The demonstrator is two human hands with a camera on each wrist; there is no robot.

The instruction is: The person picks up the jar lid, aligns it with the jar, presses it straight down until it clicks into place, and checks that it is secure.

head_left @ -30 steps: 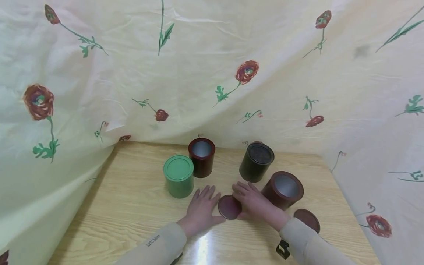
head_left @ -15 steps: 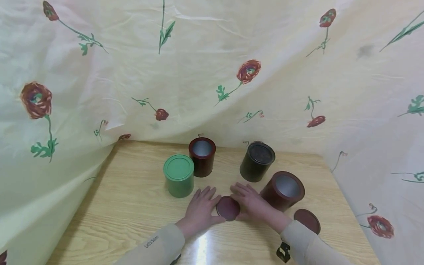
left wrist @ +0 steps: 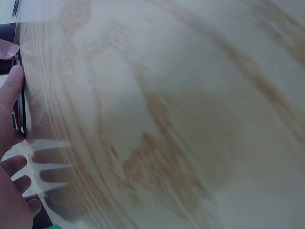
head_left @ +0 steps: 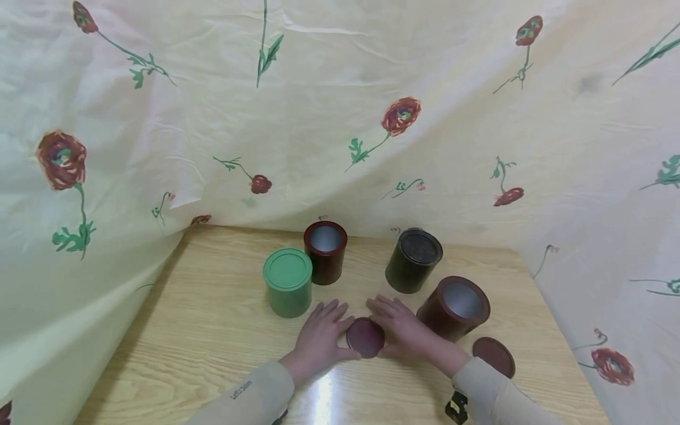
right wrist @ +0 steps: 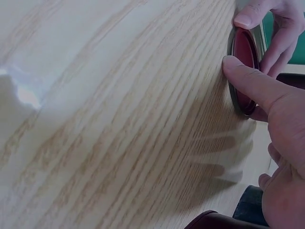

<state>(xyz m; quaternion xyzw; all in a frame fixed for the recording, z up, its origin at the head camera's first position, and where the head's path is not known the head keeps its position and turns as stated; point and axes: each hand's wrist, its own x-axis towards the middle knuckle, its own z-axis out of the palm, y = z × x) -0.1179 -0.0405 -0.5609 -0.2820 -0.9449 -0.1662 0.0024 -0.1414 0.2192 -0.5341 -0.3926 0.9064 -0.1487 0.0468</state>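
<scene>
A dark red round lid [head_left: 365,338] lies at the middle front of the table, between both hands. My left hand [head_left: 321,337] holds its left rim with thumb and index finger, the other fingers spread forward. On the opposite side my right hand [head_left: 402,330] grips the rim the same way, its thumb reaching over the lid [right wrist: 245,50] in the right wrist view. An open dark red can [head_left: 454,308] stands just beyond the right hand. In the left wrist view the lid shows only edge-on, partly covered by the fingers.
A green lidded can [head_left: 287,283] and another open dark red can [head_left: 326,254] stand at back left. A black lidded can [head_left: 414,261] is at back right. A second dark red lid [head_left: 493,357] lies beside the right forearm. Flowered cloth [head_left: 297,118] hangs around the table.
The lid has shifted slightly left and toward the person. The right hand has moved a little left with it, and the hands are closer together. The cans have stayed in place.
</scene>
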